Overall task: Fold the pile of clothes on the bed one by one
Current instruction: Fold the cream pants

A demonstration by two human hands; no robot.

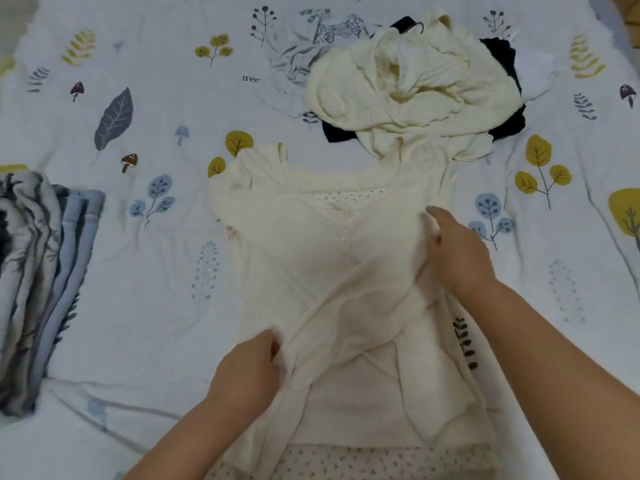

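Observation:
A cream long-sleeved top (322, 258) lies spread on the bed in front of me, neckline away from me, over a dotted garment (363, 460) that shows at its hem. One sleeve is drawn diagonally across the body of the top. My left hand (247, 370) pinches that sleeve near its lower end. My right hand (457, 251) grips the cloth at the top's right side. Behind it sits the unfolded pile (412, 81): a pale yellow garment on top, dark cloth and a grey printed shirt (304, 46) underneath.
The bed sheet (156, 271) is white with leaf, tree and mushroom prints. A folded grey and blue striped blanket or stack (38, 271) lies at the left edge. Bare sheet stretches between it and the top.

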